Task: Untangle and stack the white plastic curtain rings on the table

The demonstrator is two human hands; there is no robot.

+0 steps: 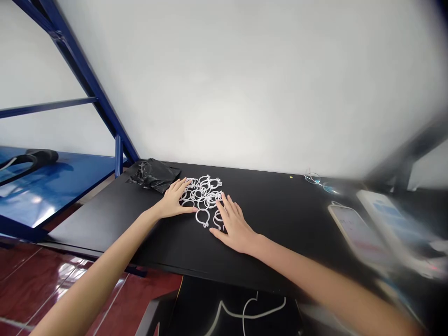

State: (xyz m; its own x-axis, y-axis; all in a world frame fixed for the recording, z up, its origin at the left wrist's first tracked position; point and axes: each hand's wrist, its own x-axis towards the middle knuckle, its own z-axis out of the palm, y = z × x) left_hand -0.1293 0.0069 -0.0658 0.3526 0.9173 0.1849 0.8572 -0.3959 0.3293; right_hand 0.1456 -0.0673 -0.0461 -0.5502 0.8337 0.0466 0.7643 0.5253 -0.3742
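A loose heap of white curtain-style rings (199, 193), each with a small eyelet, lies on the black tabletop (276, 205). My left hand (173, 199) rests at the heap's left side, fingers stretched out and thumb apart, its fingertips at the outer rings. On the right side of the heap, my right hand (234, 224) is spread flat, covering part of a few rings. One single ring (202, 217) lies at the front of the heap between both hands. Neither hand grips anything.
A crumpled black plastic bag (154, 174) lies behind my left hand. Eyeglasses (312, 178) sit near the wall. On the right are a phone (359, 233) and a blurred white-and-blue packet (392, 219). A blue metal frame (87, 79) stands at left; cables (245, 313) show below the front edge.
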